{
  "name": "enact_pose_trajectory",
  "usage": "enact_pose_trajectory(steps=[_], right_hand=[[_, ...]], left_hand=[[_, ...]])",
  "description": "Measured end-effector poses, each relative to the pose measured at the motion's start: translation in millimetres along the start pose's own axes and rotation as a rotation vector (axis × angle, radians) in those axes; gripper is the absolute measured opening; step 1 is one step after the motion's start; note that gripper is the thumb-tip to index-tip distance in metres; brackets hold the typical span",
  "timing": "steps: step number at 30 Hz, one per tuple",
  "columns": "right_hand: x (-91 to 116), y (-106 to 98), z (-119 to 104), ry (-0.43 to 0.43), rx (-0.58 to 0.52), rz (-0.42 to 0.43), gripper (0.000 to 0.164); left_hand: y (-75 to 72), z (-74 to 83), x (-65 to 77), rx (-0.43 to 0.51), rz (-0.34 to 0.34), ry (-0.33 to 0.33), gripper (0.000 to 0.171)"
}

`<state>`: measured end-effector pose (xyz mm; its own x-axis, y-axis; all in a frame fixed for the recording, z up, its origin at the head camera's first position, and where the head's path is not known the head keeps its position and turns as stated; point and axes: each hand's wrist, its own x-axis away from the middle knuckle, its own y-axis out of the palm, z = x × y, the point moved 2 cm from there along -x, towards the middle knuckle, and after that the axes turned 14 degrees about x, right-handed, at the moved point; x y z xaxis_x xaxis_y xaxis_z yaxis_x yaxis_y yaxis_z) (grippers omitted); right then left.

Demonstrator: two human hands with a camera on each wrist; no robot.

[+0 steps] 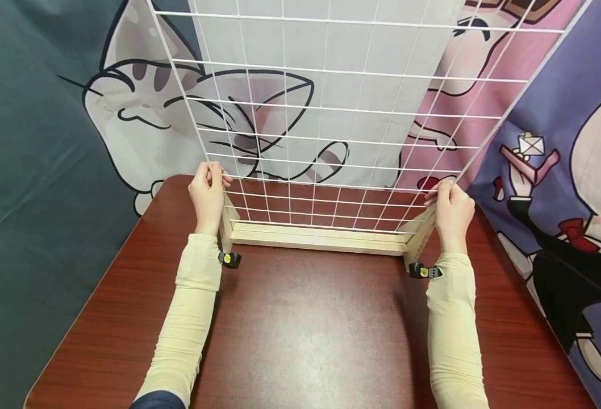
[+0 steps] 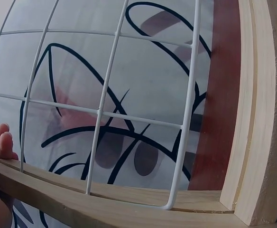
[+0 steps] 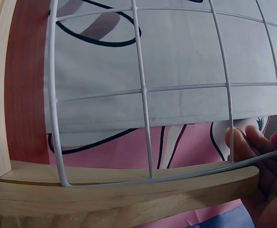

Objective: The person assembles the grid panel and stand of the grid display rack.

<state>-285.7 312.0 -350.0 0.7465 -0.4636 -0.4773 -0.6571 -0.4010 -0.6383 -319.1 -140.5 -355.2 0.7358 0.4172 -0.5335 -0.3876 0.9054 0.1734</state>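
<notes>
A white wire grid panel (image 1: 528,81) stands upright in a pale wooden frame (image 1: 321,240). Its lower corner (image 2: 172,202) sits in a groove of the wooden side piece in the left wrist view, while in the right wrist view the bottom wire (image 3: 54,104) runs close to the crossbar. My left hand (image 1: 209,190) pinches the panel's left edge just above the top of the left side piece (image 1: 226,227). On the opposite edge, my right hand (image 1: 453,211) grips the panel beside the end of the right side piece (image 3: 176,194), fingertips curled behind the wires.
The wooden frame stands on a dark red-brown table (image 1: 311,329). Behind it hangs a cloth with a cartoon cat (image 1: 142,136), and a purple printed cloth (image 1: 546,187) borders the right side. A plain teal cloth (image 1: 24,170) hangs on the left.
</notes>
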Motion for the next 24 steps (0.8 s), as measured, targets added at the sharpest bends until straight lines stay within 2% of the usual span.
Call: enact_pose_trajectory(steps=[4,9,12,19,24], right_hand=[[-0.4,1.7,2.7,0.010,-0.067,0.025,0.041],[-1.7,2.5,6.1,0.057,-0.203,0.017,0.036],[-0.8,1.9,5.8,0.079,-0.260,0.001,0.036],[-0.1,-0.5,8.6,0.062,-0.332,-0.053,0.036],[-0.3,0.3,13.1,0.032,-0.428,-0.084,0.026]], left_hand=[[-0.4,-0.1,0.3,0.044,-0.007,-0.002,0.023],[-1.9,-0.7,1.9,0.109,-0.011,0.002,0.021],[-2.9,-3.8,1.1,0.109,-0.009,0.004,0.026],[-2.9,-28.5,-9.0,0.079,0.036,0.007,0.035],[-2.0,-30.3,-11.1,0.045,0.059,-0.006,0.041]])
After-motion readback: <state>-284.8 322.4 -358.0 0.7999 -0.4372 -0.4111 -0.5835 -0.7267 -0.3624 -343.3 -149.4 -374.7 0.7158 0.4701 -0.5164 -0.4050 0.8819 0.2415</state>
